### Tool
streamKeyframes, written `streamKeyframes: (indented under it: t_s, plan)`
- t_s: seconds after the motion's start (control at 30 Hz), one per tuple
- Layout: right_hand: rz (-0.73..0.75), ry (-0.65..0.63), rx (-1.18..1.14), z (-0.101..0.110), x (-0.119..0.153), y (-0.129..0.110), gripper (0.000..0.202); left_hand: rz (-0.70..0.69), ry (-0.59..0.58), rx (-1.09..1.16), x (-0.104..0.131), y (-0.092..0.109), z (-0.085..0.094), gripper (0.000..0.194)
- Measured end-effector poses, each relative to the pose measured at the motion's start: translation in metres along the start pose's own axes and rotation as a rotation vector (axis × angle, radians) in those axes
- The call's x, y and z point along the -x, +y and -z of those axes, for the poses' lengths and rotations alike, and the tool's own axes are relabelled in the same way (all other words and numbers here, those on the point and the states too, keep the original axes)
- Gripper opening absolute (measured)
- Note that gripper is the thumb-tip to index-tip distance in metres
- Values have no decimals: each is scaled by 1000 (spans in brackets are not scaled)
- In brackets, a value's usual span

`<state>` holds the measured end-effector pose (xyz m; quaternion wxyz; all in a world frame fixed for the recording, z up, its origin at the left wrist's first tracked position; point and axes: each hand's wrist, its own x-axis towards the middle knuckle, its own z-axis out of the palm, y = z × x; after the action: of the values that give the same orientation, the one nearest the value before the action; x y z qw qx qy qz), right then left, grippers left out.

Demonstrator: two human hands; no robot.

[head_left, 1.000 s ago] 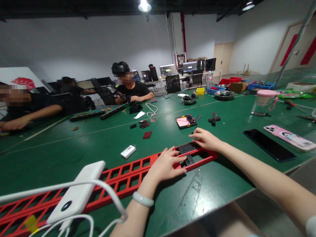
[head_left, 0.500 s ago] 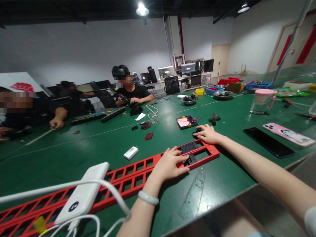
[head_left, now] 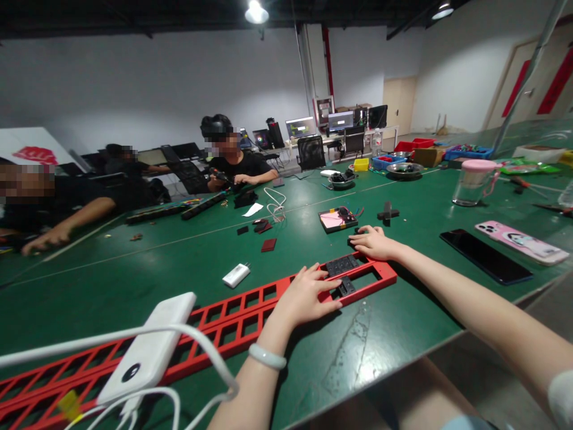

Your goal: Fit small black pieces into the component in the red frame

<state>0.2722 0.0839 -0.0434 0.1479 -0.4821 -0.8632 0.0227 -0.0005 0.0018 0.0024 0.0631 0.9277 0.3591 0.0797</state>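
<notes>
A long red frame (head_left: 286, 291) with rows of openings runs across the table. My left hand (head_left: 304, 295) lies over it with fingers spread, the fingertips by a black slotted module (head_left: 345, 288) in the near row. Behind that, more black modules (head_left: 342, 265) fill part of the far row. My right hand (head_left: 375, 243) is at the frame's right end, its fingers curled down over a small black part that they mostly hide. The opening near the right end shows green table through it.
A white power bank (head_left: 152, 340) with cables lies across the frame at left. A white charger (head_left: 236, 275), a pink-topped box (head_left: 338, 220), a black phone (head_left: 486, 255), a pink phone case (head_left: 521, 242) and a lidded cup (head_left: 474, 184) surround the hands. Co-workers sit opposite.
My right fingers have closed in slightly over the black part. My left hand stays in place. The co-worker's hand at far left has moved left and down.
</notes>
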Motion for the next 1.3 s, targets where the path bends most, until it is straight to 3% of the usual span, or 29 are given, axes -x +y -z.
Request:
streamKeyframes:
  t_s: [0.17, 0.33, 0.43, 0.73, 1.1, 1.3]
  plan:
    - [63, 158, -51, 1, 1, 0, 34, 5, -6, -11, 0, 2, 1, 49]
    - [160, 251, -256, 12, 7, -12, 29, 9, 6, -7, 1, 4, 2, 48]
    - [196, 188, -389, 24, 13, -27, 14, 2, 31, -14, 2, 6, 2, 47]
    - [283, -17, -593, 43, 24, -52, 22, -111, 96, 13, 1, 9, -2, 45]
    - [284, -186, -523, 48, 31, -62, 11, -116, 92, 27, 1, 10, -3, 45]
    - [142, -284, -610, 45, 32, -64, 39, -117, 100, 47, 0, 10, -3, 44]
